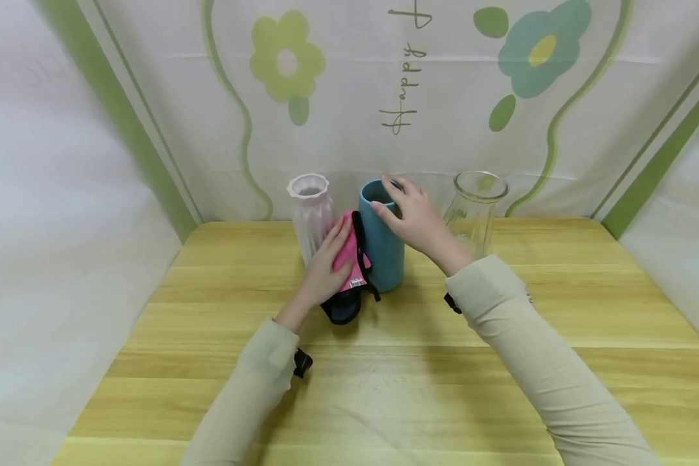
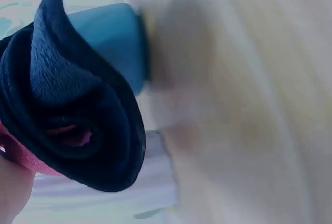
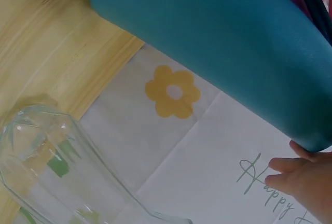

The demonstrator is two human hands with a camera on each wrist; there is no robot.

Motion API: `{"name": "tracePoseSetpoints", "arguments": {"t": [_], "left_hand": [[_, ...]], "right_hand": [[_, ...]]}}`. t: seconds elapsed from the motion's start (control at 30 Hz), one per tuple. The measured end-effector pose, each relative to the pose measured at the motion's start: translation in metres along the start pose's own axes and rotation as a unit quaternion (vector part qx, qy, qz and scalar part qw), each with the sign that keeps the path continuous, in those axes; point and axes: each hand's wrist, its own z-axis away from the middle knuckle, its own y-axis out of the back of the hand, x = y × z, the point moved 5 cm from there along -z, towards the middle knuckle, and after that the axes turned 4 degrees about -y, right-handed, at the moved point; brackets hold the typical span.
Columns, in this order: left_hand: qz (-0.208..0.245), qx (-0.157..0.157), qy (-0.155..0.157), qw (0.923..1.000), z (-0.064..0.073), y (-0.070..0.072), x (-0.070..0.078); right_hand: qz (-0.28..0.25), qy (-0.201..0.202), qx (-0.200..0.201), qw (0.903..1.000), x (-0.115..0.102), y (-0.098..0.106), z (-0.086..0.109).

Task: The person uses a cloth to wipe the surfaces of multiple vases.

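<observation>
A teal cylindrical vase [image 1: 384,259] stands upright near the back of the wooden table [image 1: 413,388]. My right hand [image 1: 396,200] grips its rim from the right, thumb on the outside and fingers over the top edge. My left hand [image 1: 336,244] holds a bunched pink and navy cloth [image 1: 349,268] against the vase's left side. In the left wrist view the cloth [image 2: 67,105] fills the left, with the teal vase [image 2: 111,37] behind it. The right wrist view shows the vase wall [image 3: 218,42] and my fingertips [image 3: 306,177] at its rim.
A pale pink ribbed vase [image 1: 311,213] stands just left of the cloth. A clear glass vase [image 1: 474,207] [image 3: 52,156] stands to the right, behind my right wrist. A flower-printed backdrop [image 1: 349,97] closes the back and white sheets close both sides.
</observation>
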Motion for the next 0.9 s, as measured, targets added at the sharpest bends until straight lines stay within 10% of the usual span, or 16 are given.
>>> {"name": "tracePoseSetpoints", "arguments": {"t": [0.3,0.9], "left_hand": [[-0.042,-0.048,0.016,0.9979,-0.009,0.002,0.007],[-0.014,-0.115,0.068,0.9910,0.020,-0.018,-0.022]], "right_hand": [[0.011,-0.006,0.008,0.9999,-0.003,-0.001,-0.002],[0.022,0.031,-0.070,0.9968,0.003,0.006,-0.011]]}}
